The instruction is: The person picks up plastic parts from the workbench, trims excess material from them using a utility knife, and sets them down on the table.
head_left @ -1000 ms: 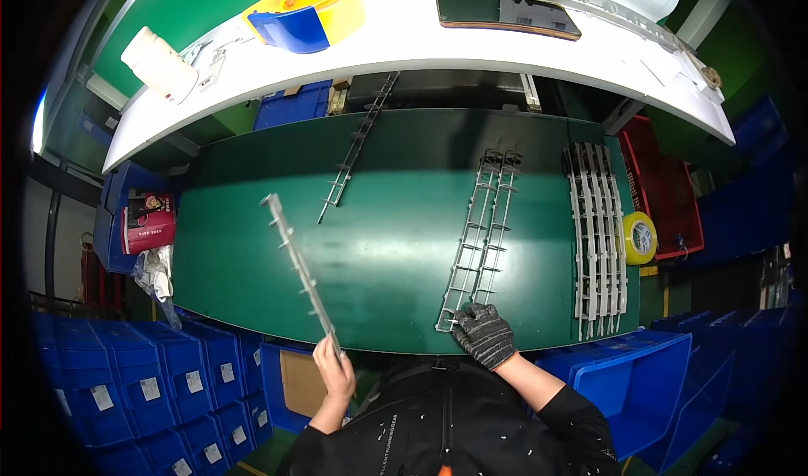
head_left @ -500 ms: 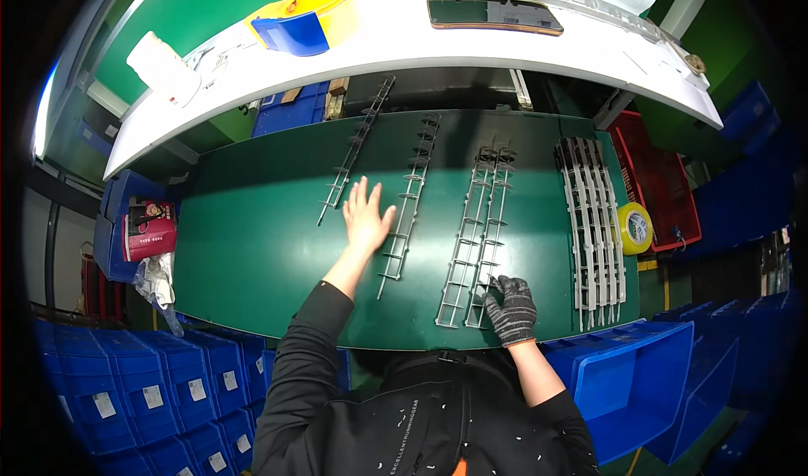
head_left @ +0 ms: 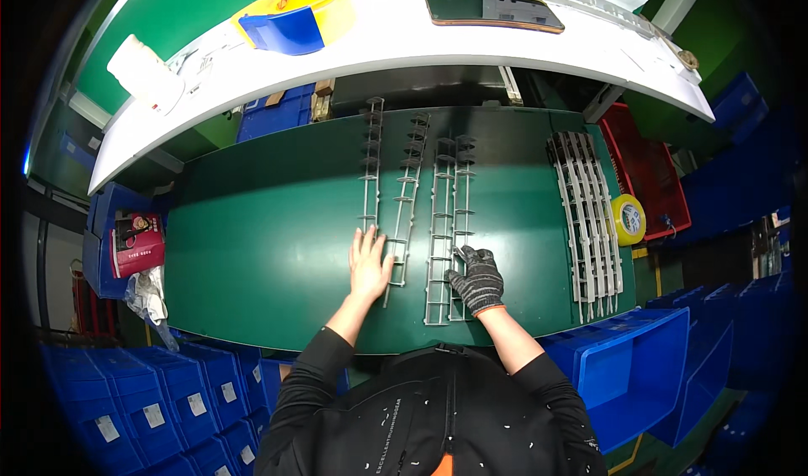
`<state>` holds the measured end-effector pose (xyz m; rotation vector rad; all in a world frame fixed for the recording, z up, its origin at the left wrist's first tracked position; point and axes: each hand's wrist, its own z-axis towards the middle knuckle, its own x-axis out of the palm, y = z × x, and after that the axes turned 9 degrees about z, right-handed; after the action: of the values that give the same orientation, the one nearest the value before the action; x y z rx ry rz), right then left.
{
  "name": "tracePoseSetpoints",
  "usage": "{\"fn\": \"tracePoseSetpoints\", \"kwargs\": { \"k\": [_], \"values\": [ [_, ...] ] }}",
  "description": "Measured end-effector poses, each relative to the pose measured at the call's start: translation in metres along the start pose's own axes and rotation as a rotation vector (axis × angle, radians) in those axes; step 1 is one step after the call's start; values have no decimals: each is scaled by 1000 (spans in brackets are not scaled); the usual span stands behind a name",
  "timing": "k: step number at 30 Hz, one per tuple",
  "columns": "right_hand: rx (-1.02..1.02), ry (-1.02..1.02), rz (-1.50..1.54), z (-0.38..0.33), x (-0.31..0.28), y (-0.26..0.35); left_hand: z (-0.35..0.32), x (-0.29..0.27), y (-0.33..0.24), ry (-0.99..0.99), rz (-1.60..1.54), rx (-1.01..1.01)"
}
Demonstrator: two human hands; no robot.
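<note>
Four narrow, ladder-like grey plastic strips lie apart from a bundle on the green table (head_left: 252,257). My bare left hand (head_left: 368,267) rests with fingers stretched out at the near end of the leftmost strip (head_left: 371,169), beside the second strip (head_left: 406,198). Two more strips lie side by side: the left one of the pair (head_left: 438,232) and the right one (head_left: 464,198). My right hand (head_left: 478,284), in a dark grey knitted glove, has its fingers bent onto the right strip of the pair, near its lower part; its fingertips are partly hidden.
Several similar strips (head_left: 587,223) are bundled at the right, beside a yellow tape roll (head_left: 628,220) and a red crate (head_left: 644,173). A white shelf (head_left: 379,55) holds a phone (head_left: 494,13). Blue bins (head_left: 631,375) stand around the table; a red packet (head_left: 137,244) sits left.
The leftmost strip has swung straighter and shifted nearer the second one, with my left hand moving nearer to me. The paired strips have slid left along with my gloved right hand.
</note>
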<state>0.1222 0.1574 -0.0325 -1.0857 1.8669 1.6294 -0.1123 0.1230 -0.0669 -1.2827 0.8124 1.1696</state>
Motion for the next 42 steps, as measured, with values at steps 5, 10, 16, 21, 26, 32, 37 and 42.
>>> {"fn": "tracePoseSetpoints", "kwargs": {
  "k": [5, 10, 16, 21, 26, 32, 37, 42],
  "values": [
    [-115, 93, 1, -17, 12, -1, -73, -1, -36, -1, -100, -69],
    [-22, -117, 304, -55, -4, -38, -86, -27, -17, -201, -150, -255],
    [564, 350, 1179, -105, -1, -57, -22, -13, -2, 213, -67, -574],
    [489, 375, 1182, -114, -11, -46, -8, 3, 36, 185, -184, -654],
    [385, 314, 1141, -81, -44, -23, -42, -43, 43, 29, -1116, -570],
    [221, 266, 1439, -39, -60, 47, -110, -97, 1, 196, -1388, -307],
    [180, 170, 1615, -20, -72, 72, -132, -109, -24, 487, -1429, -172],
    [166, -100, 1460, -21, -71, 73, -126, -114, -24, 492, -1426, -122]
  ]
}}
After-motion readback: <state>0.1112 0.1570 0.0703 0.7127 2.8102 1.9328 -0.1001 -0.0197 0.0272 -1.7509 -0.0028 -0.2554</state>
